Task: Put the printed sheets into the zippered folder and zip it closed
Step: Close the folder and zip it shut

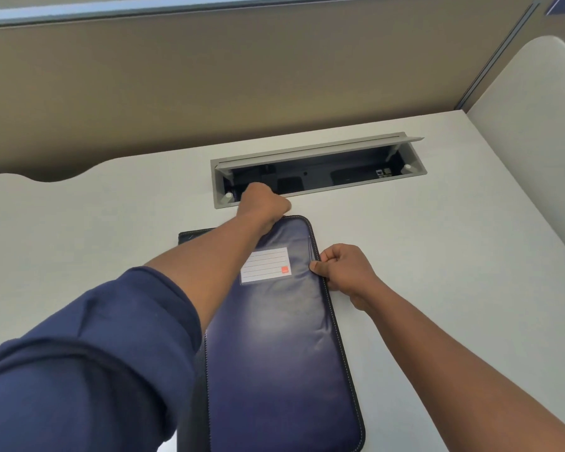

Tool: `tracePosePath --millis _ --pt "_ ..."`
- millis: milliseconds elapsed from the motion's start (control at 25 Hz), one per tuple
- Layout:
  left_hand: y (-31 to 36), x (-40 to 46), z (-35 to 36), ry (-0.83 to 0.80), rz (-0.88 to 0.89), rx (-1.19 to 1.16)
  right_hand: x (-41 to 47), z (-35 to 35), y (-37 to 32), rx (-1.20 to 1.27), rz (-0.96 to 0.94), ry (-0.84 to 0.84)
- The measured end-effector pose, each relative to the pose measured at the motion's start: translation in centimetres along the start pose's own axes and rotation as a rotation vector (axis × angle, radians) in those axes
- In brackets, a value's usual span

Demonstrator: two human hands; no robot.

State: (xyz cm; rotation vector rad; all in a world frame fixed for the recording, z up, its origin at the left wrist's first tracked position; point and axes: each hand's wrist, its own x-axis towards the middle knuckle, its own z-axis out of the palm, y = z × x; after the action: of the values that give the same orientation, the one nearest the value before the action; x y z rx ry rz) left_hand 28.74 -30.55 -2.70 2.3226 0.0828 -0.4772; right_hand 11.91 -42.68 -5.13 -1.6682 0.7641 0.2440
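The smooth white desk (437, 256) spreads bare to my right. On it lies the padded navy folder (281, 337), rounded corners, pale stitching. My left hand (263, 202) is fisted at its far edge; my right hand (343, 270) pinches its right edge.

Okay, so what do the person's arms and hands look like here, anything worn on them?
The left arm wears a navy blue sleeve of soft fabric, pushed up so the forearm is bare. The right arm shows no sleeve in view. The left hand and right hand are bare: no gloves, and no rings or watch that I can see.
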Motion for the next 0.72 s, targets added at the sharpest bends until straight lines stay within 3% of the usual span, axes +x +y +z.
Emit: tracePosePath --millis 280,720 --pt "-6.6 0.4 -5.9 0.123 -0.079 -0.045 0.3 0.3 0.1 -0.058 0.001 0.038" --pt "-13.5 -0.7 -13.1 0.232 -0.082 0.137 0.0 0.6 -0.2 -0.130 -0.007 0.061"
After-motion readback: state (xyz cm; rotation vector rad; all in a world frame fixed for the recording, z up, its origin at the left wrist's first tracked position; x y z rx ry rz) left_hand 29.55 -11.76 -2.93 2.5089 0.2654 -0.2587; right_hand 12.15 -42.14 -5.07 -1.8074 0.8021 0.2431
